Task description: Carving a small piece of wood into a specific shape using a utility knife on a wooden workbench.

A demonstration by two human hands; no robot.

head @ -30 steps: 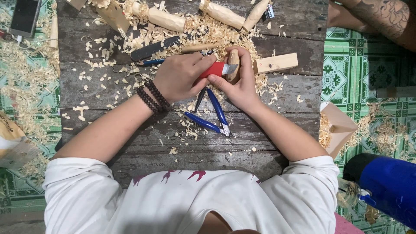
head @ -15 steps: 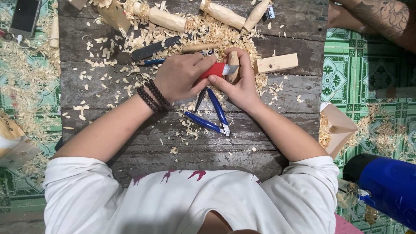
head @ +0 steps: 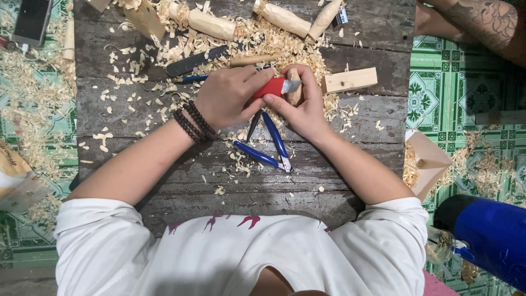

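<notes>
Left hand (head: pixel 227 98) on red-handled knife (head: pixel 271 87) — right hand (head: pixel 301 107) around wood piece (head: pixel 295 93)

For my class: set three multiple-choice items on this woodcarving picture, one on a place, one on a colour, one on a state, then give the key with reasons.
1. Where do the blue-handled pliers lie?
A. on the tiled floor
B. on the plank table, just below the hands
C. in the cardboard box

2. What colour is the handle of the knife in the left hand?
A. red
B. green
C. yellow

3. How is the small wood piece held?
A. lying loose on the table
B. clamped in a vice
C. gripped in the right hand

Key: B, they rest on the planks among shavings; A, red shows past the fingers; C, the fingers wrap it.
</notes>
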